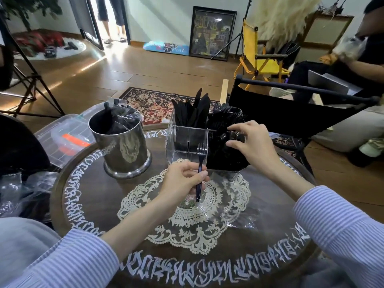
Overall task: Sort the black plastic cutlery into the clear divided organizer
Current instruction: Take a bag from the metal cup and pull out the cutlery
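Note:
The clear divided organizer (182,140) stands at the middle of the round table. Black knives (193,113) fill its back left section and black forks (223,117) its back right one. The front right section holds more black cutlery (224,159); the front left one looks bare. My left hand (182,179) pinches a single black fork (200,173) by its handle, tines up, just in front of the organizer. My right hand (252,144) sits at the organizer's right side, fingers curled over the cutlery in the front right section.
A steel canister (124,150) with black wrapped cutlery stands left of the organizer. A lace doily (187,221) and a clear wrapper (234,213) lie on the table (87,183). A black folding chair (291,113) is behind right. A clear lidded box (64,138) sits far left.

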